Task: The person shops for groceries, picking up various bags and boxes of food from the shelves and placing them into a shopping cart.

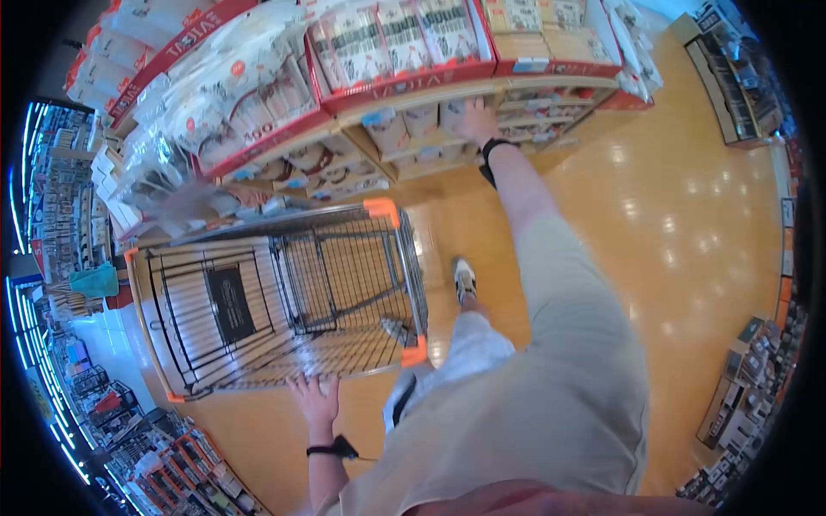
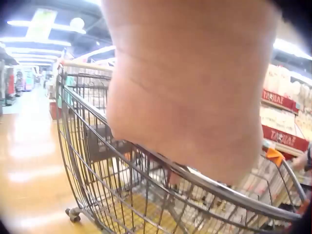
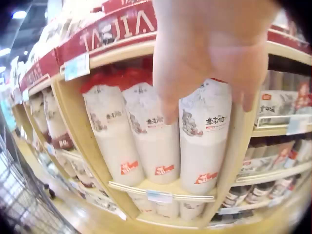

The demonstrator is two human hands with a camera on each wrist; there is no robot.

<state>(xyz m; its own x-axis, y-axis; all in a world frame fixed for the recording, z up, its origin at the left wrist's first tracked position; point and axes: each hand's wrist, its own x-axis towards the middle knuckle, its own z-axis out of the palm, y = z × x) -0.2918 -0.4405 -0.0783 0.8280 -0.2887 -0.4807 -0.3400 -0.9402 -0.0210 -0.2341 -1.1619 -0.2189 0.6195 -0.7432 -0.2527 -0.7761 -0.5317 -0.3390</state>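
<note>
Right hand, fingers spread, straddles tall white plastic bag right of grey wire cart.
Likely heavy, yielding: clasp mid-body. Left hand splays loosely.

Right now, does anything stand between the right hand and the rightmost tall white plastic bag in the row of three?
Nothing visible does: the right hand is at the top of that tall white bag; contact is unclear. A low pale rail crosses only in front of its base.
</note>
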